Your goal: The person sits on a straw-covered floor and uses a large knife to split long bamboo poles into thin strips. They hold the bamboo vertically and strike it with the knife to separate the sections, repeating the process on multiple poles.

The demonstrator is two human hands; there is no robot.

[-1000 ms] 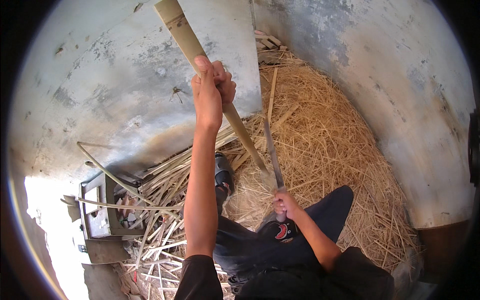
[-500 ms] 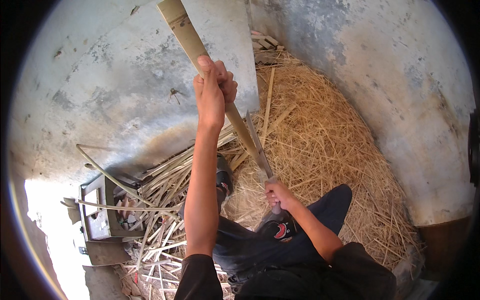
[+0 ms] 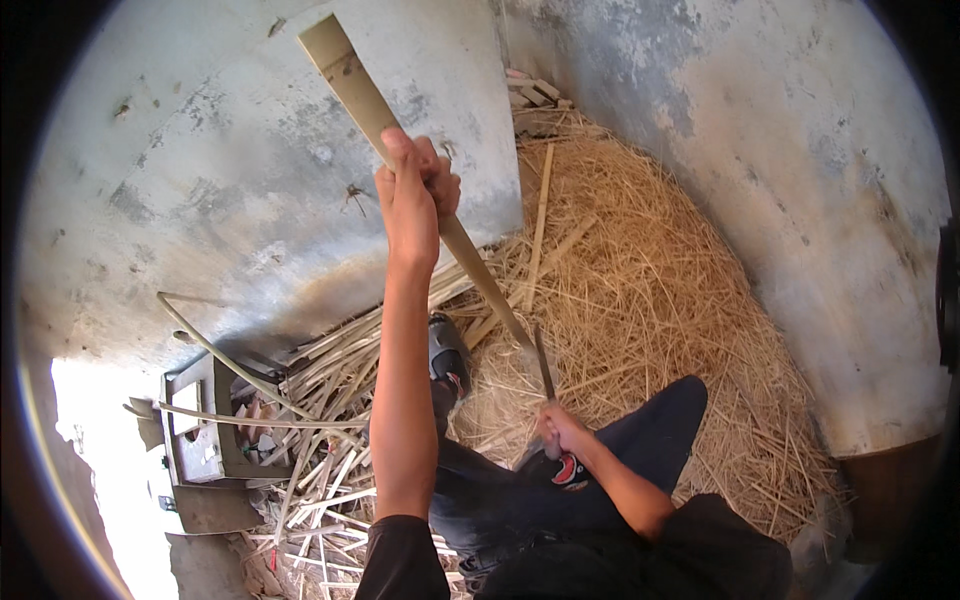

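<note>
A long, flat bamboo strip (image 3: pixel 484 276) slants from the upper left down toward my right hand. My left hand (image 3: pixel 415 190) is closed round its upper part, thumb lying along the strip, and the wider end sticks up past my fist. Low in front of me, my right hand (image 3: pixel 563 428) grips the handle of a long-bladed knife (image 3: pixel 544 362). Its dark blade points up and away, beside the strip's lower end. Whether the blade touches the strip there I cannot tell.
Thin shavings (image 3: pixel 640 290) heap up to the right wall. Split bamboo strips (image 3: pixel 335 350) lie in a pile on the left, beside a grey metal box (image 3: pixel 205 440) with debris inside. My shoe (image 3: pixel 448 355) rests near them. Worn painted walls (image 3: pixel 250 150) stand close around.
My left hand has moved slightly down and left with the bamboo strip. My right hand has dropped lower, and the knife blade now shows shorter and turned more upright.
</note>
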